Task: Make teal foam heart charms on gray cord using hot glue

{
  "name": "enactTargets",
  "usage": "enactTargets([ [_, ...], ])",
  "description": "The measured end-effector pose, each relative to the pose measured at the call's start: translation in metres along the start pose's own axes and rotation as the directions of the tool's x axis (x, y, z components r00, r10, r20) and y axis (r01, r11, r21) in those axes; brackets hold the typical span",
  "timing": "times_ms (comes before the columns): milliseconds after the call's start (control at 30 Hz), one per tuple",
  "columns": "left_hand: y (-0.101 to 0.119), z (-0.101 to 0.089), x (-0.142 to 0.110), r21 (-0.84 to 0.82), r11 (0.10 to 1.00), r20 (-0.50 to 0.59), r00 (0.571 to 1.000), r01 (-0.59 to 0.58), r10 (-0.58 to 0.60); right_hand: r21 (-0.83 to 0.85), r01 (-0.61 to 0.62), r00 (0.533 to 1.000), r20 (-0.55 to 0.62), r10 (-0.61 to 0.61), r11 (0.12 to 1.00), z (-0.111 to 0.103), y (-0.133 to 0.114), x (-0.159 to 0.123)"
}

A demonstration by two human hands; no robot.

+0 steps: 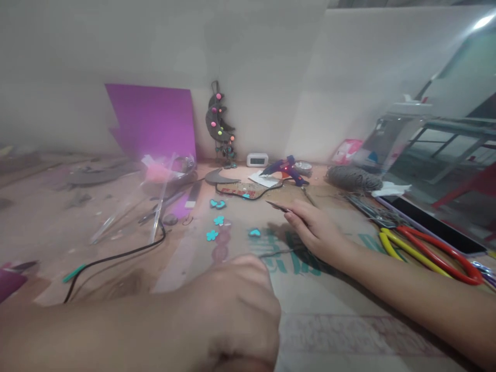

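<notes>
My left hand (240,310) is close to the camera, slightly blurred, its fingers curled into a closed grip; what lies inside is hidden. A thin dark strand (282,252) runs from behind it towards the right, under my right wrist. Farther forward, my right hand (313,227) pinches a slim pointed dark tool (276,205), tip towards the left; its exact kind does not show. Between the hands lies a turquoise heart piece (254,232). Left of that are turquoise flower pieces (212,235) and a pair of dark-edged turquoise pieces (217,204).
A glue gun (284,168) with a lit red light rests at the back, near a small digital clock (257,159) and a grey crescent (221,177). Grey yarn (354,178), a phone (430,222) and red-handled scissors (445,253) are on the right. A black cord (116,256) crosses the left.
</notes>
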State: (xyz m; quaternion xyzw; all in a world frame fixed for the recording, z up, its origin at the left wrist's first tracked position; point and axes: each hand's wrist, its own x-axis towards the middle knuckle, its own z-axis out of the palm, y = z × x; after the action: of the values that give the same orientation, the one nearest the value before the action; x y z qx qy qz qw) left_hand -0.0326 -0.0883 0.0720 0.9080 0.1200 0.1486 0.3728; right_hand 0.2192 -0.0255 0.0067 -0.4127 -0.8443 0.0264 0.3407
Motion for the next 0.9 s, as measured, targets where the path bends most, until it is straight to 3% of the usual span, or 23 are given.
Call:
enactTargets([
  [33,-0.001,0.001,0.001,0.008,1.000,-0.034,0.999,-0.008,0.008,0.002,-0.004,1.000,0.005,0.004,1.000,0.000,0.000,0.000],
  [67,-0.006,0.001,0.003,0.042,0.997,-0.167,0.985,0.062,-0.054,0.001,-0.010,1.000,0.010,0.010,1.000,0.001,0.001,0.000],
  [100,-0.014,0.001,0.005,0.087,0.988,-0.335,0.938,0.126,-0.091,-0.003,-0.013,1.000,0.014,0.013,1.000,0.001,0.001,0.000],
  [200,-0.049,-0.007,0.011,0.210,0.933,-0.500,0.852,0.291,-0.153,-0.020,-0.016,1.000,0.024,0.016,1.000,0.002,0.000,0.000],
  [333,-0.089,-0.018,0.013,0.445,0.855,-0.393,0.916,0.266,-0.081,-0.031,-0.012,0.999,0.029,0.013,0.999,0.002,0.001,0.001],
  [467,-0.104,-0.017,0.014,0.553,0.808,-0.231,0.969,0.204,-0.086,-0.046,-0.019,0.999,0.043,0.021,0.999,0.005,0.003,0.001],
  [733,-0.115,-0.010,0.014,0.631,0.753,-0.275,0.961,0.187,-0.008,-0.038,-0.103,0.991,0.087,0.106,0.994,0.015,0.012,0.004],
  [900,-0.108,-0.010,0.013,0.679,0.709,-0.278,0.961,0.192,0.006,-0.012,-0.142,0.985,0.092,0.143,0.990,0.012,0.013,0.002],
])
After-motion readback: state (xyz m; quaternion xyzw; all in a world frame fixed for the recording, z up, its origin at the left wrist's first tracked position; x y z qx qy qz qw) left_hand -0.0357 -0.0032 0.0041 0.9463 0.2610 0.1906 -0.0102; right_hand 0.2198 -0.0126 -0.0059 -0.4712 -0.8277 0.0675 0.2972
